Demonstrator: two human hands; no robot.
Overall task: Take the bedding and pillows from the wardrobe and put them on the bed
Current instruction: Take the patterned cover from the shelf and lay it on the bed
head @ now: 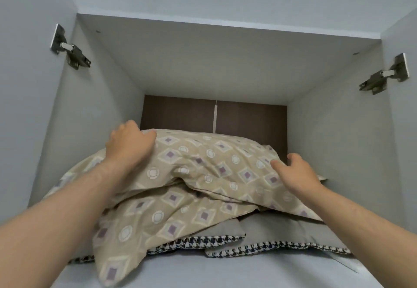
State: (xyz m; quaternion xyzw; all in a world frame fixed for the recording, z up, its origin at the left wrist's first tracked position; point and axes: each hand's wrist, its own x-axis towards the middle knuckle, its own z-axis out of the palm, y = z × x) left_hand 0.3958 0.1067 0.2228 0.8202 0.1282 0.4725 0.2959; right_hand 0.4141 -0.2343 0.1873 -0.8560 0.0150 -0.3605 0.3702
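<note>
A beige patterned pillow [209, 161] with purple diamonds and white circles lies on top of a pile inside the upper wardrobe compartment [216, 62]. A second pillow [158, 222] in the same fabric sits under it and hangs over the shelf's front edge. Beneath both lies grey bedding with a houndstooth trim [277, 236]. My left hand [130, 145] grips the top pillow's far left corner. My right hand [297, 172] rests on its right side, with the fingers curled around the pillow's edge.
The wardrobe doors stand open at both sides, with a metal hinge on the left [70, 48] and another on the right [385, 75]. A dark brown back panel [180, 111] shows behind the pile. The pale shelf front [225, 272] runs below.
</note>
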